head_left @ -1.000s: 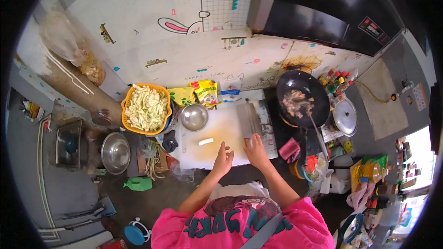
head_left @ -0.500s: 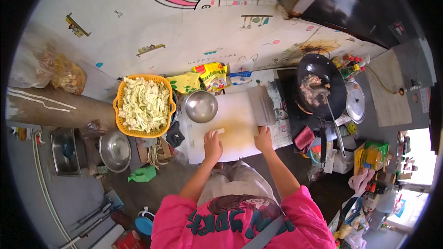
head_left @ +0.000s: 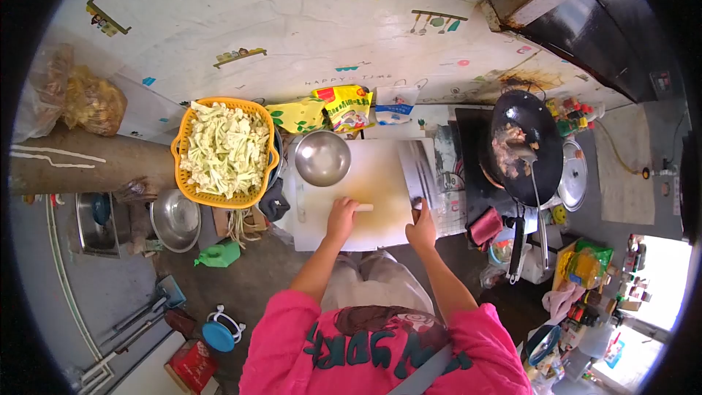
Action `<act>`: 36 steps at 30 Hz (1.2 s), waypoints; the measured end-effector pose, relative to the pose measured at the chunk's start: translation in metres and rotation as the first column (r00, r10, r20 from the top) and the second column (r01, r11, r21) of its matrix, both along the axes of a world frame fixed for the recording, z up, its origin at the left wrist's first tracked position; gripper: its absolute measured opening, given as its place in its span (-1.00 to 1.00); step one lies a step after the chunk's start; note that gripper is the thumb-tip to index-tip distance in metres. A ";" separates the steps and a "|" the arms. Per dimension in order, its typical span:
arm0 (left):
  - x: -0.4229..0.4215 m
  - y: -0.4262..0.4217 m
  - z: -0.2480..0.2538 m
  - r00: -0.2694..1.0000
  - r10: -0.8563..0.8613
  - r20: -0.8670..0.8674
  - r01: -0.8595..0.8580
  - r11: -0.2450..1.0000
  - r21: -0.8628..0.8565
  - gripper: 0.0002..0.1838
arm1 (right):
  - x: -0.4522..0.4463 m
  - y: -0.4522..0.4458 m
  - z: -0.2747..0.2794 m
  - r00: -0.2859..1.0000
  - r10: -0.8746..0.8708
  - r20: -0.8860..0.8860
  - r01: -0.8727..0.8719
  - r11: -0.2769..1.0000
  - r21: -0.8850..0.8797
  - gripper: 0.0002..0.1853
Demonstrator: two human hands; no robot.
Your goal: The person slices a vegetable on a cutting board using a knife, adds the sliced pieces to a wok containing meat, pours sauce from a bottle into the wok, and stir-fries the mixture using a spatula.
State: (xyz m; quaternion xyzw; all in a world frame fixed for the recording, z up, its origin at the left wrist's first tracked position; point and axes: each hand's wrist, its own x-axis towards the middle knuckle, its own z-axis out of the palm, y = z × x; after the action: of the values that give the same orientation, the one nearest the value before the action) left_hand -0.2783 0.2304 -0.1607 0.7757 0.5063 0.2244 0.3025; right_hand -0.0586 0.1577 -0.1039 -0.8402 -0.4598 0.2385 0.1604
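My left hand (head_left: 341, 221) is closed on a small pale, stick-like piece (head_left: 363, 207) over the white cutting board (head_left: 311, 230); its exact kind is not clear. At the board's right side my right hand (head_left: 420, 230) grips the handle of a cleaver (head_left: 418, 168), whose broad blade points away from me. Part of the handle is hidden by the fingers. A steel bowl (head_left: 322, 158) sits at the board's far left, with nothing visible inside.
An orange basket (head_left: 178, 175) of cut cauliflower stands left. Seasoning bags (head_left: 344, 108) lean by the wall. To the right, a black wok (head_left: 545, 139) holds meat and a ladle (head_left: 539, 190), with a pot lid (head_left: 575, 174) beside it. A sink (head_left: 97, 238) is far left.
My right hand has closed further round the cleaver's handle, and the blade has tilted. The pale piece now sticks out more to the right of my left hand. The whole view has shifted slightly.
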 end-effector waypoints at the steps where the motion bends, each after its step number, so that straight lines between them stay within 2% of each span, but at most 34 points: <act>1: 0.002 0.000 0.001 1.000 -0.030 0.002 0.030 1.000 0.010 -0.68 | 0.000 -0.010 0.004 0.998 0.009 -0.062 -0.009 1.000 0.006 -0.32; 3: 0.007 0.002 0.014 0.999 -0.017 -0.047 0.024 0.990 0.137 -0.68 | 0.002 -0.026 0.016 0.983 0.032 -0.182 -0.028 0.999 0.022 -0.37; 4: 0.010 0.002 0.020 0.997 -0.007 -0.072 0.021 0.980 0.197 -0.68 | -0.003 -0.029 0.033 0.977 0.029 -0.213 -0.021 0.999 0.039 -0.47; 7: 0.022 -0.007 0.014 0.999 -0.032 -0.030 0.034 0.994 0.099 -0.71 | -0.010 -0.043 0.067 0.962 0.086 -0.260 -0.115 0.988 -0.099 -0.50; 10: 0.030 -0.015 0.007 0.990 0.135 0.025 -0.138 0.983 0.124 -0.75 | -0.015 -0.056 0.070 0.949 0.184 -0.254 -0.215 0.972 -0.099 -0.52; 13: 0.036 -0.018 0.012 0.971 0.235 -0.040 -0.229 0.967 0.112 -0.80 | -0.014 -0.062 0.072 0.935 0.253 -0.248 -0.287 0.952 -0.108 -0.54; 19: 0.035 -0.010 0.015 0.974 0.183 -0.132 -0.173 0.981 0.085 -0.86 | -0.012 -0.068 0.075 0.911 0.300 -0.282 -0.339 0.935 -0.101 -0.53; 24: 0.033 -0.010 0.015 0.983 0.168 -0.071 -0.160 0.981 0.108 -0.86 | -0.009 -0.075 0.070 0.900 0.288 -0.327 -0.328 0.942 -0.075 -0.51; 30: 0.034 -0.010 0.006 0.986 0.165 -0.025 -0.160 0.979 0.126 -0.91 | -0.010 -0.065 0.050 0.899 0.216 -0.380 -0.317 0.921 -0.226 -0.51; 32: 0.033 -0.010 0.006 0.988 0.153 -0.030 -0.148 0.982 0.120 -0.92 | -0.012 -0.059 0.035 0.902 0.221 -0.371 -0.314 0.926 -0.211 -0.51; 36: 0.031 -0.006 0.012 0.991 0.132 -0.021 -0.128 0.981 0.148 -0.90 | -0.021 -0.046 0.059 0.910 0.175 -0.377 -0.276 0.933 -0.233 -0.52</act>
State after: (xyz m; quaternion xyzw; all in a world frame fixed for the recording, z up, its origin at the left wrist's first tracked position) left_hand -0.2473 0.2240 -0.1486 0.7644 0.5427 0.2683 0.2218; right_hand -0.0792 0.1121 -0.0450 -0.7391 -0.4800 0.4639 0.0897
